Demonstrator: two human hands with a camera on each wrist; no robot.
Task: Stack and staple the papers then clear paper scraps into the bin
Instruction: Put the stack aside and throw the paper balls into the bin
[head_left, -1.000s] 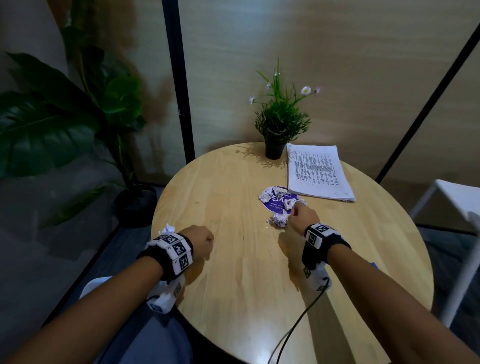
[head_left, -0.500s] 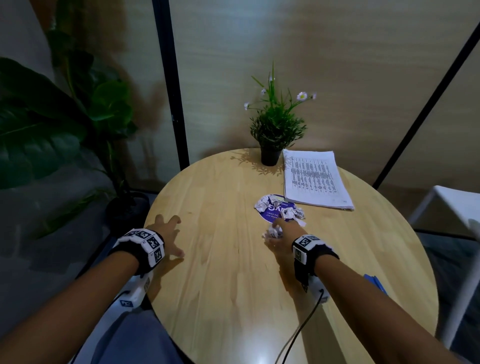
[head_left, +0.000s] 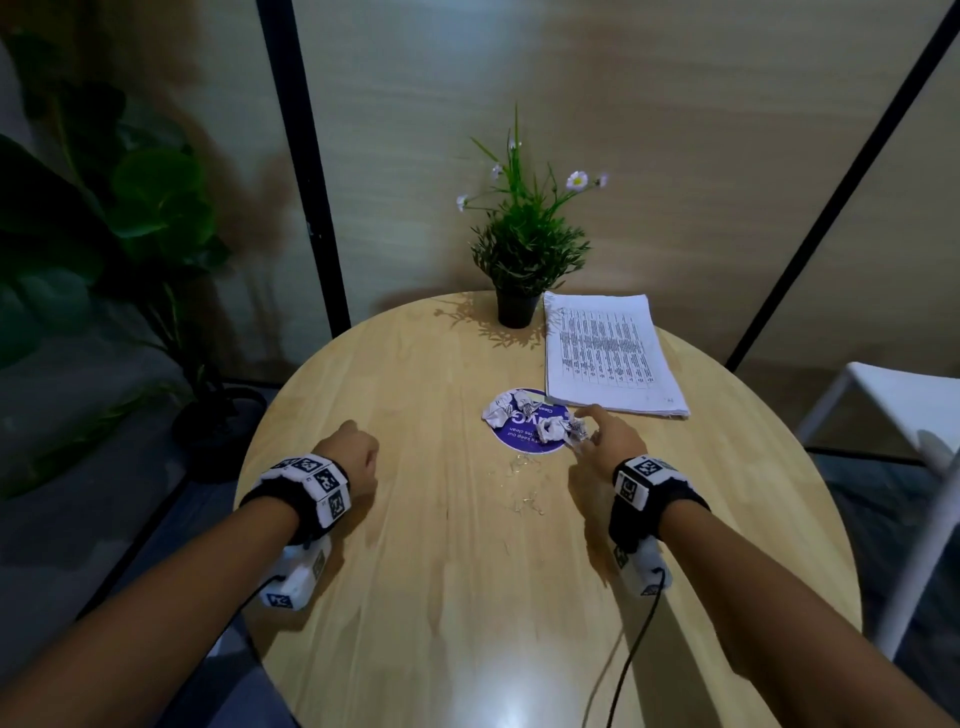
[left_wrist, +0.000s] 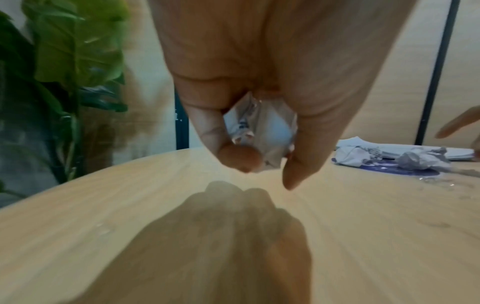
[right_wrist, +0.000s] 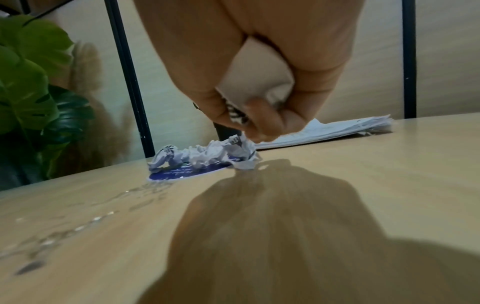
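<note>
Now my left hand (head_left: 358, 457) is back over the surface (head_left: 441, 571), fingers curled around a paper ball (left_wrist: 259, 131). My right hand (head_left: 605, 441) pinches another light, soft scrap (right_wrist: 255, 82) beside the pile (head_left: 519, 410).

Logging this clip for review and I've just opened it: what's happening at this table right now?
A person is gathering crumpled paper scraps off a round wooden table. The left hand grips one crumpled scrap in a closed fist. The right hand holds scrap paper while picking at the scraps lying on a purple round sticker. The paper stack lies beside a potted plant. No bin is visible.
</note>
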